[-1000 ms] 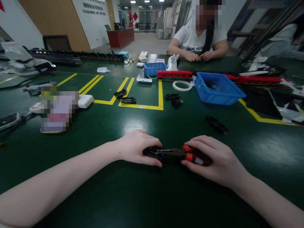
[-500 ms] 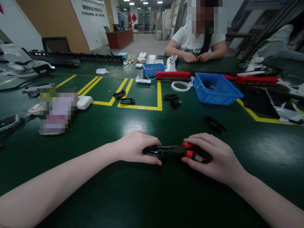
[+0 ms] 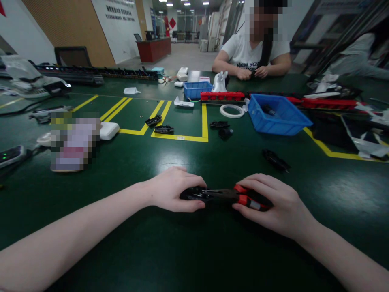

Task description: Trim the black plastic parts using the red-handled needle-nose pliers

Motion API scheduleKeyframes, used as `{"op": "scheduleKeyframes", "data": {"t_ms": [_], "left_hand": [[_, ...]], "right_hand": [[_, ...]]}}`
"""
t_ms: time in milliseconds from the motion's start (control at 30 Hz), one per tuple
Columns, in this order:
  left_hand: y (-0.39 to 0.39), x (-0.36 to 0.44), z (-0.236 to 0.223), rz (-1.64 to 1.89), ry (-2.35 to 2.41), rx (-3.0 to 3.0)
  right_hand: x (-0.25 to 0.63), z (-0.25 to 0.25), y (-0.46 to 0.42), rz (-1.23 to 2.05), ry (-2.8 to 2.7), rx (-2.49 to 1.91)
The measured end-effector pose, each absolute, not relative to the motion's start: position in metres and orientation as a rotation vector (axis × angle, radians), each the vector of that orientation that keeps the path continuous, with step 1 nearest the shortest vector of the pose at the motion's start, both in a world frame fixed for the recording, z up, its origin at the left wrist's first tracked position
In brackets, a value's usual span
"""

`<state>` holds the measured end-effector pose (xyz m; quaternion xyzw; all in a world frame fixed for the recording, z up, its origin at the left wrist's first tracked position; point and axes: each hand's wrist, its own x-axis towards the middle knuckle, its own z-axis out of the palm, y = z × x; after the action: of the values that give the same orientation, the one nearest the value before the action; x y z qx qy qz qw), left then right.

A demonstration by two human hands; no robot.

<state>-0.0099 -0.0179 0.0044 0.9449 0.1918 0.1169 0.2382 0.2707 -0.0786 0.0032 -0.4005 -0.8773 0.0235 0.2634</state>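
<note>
Between the thumb and fingers of my left hand (image 3: 176,190) is a small black plastic part (image 3: 194,194), partly covered by the fingers. My right hand (image 3: 276,202) is closed around the red and black handles of a pair of pliers (image 3: 225,194). Their dark jaws point left and reach to the black part; whether they grip it I cannot tell. Beyond my right hand lies another black part (image 3: 275,160) on the green table (image 3: 182,251). Farther off are more black pieces (image 3: 164,129) and a short black cylinder (image 3: 225,133).
A large blue bin (image 3: 278,115) with dark items stands at the right, beside a roll of white tape (image 3: 231,110). A smaller blue bin (image 3: 197,89) is behind. At the left lie a phone (image 3: 74,146) and a white case (image 3: 109,131). Another person (image 3: 252,56) sits opposite.
The plier handles and my right hand have shifted slightly right and down. More of the jaws shows beside the black part. My left hand stays nearly in place.
</note>
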Motion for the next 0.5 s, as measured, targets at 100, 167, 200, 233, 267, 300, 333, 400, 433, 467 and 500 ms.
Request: {"op": "scheduleKeyframes", "data": {"t_ms": [100,167,200,233,267,300,333,400,433,467,500], "left_hand": [[-0.0187,-0.0104,0.0049,0.327,0.523,2.581],[-0.0189,-0.0105,0.0046,0.309,0.539,2.582],[-0.0189,-0.0104,0.0043,0.298,0.553,2.583],[-0.0188,-0.0103,0.0039,0.283,0.568,2.584],[-0.0187,-0.0101,0.0035,0.27,0.585,2.588],[-0.0186,-0.0099,0.0032,0.258,0.6,2.595],[-0.0185,-0.0096,0.003,0.248,0.61,2.605],[-0.0184,-0.0091,0.003,0.229,0.62,2.626],[-0.0185,-0.0089,0.0032,0.22,0.624,2.634],[-0.0187,-0.0087,0.0035,0.211,0.629,2.639],[-0.0189,-0.0086,0.0038,0.203,0.633,2.642]], "right_hand": [[0.2717,0.0022,-0.0792,0.076,-2.371,-1.089],[0.2733,-0.0003,-0.0792,0.089,-2.363,-1.093],[0.274,-0.0015,-0.0791,0.094,-2.358,-1.094],[0.2746,-0.0024,-0.079,0.096,-2.352,-1.094],[0.275,-0.0028,-0.0787,0.098,-2.35,-1.094],[0.275,-0.0027,-0.0785,0.099,-2.349,-1.095],[0.2748,-0.0019,-0.0782,0.101,-2.352,-1.097],[0.2737,0.0008,-0.0778,0.109,-2.358,-1.098],[0.2731,0.0023,-0.0777,0.115,-2.359,-1.097],[0.2726,0.0036,-0.0777,0.118,-2.356,-1.095],[0.2723,0.0045,-0.0777,0.121,-2.353,-1.095]]}}
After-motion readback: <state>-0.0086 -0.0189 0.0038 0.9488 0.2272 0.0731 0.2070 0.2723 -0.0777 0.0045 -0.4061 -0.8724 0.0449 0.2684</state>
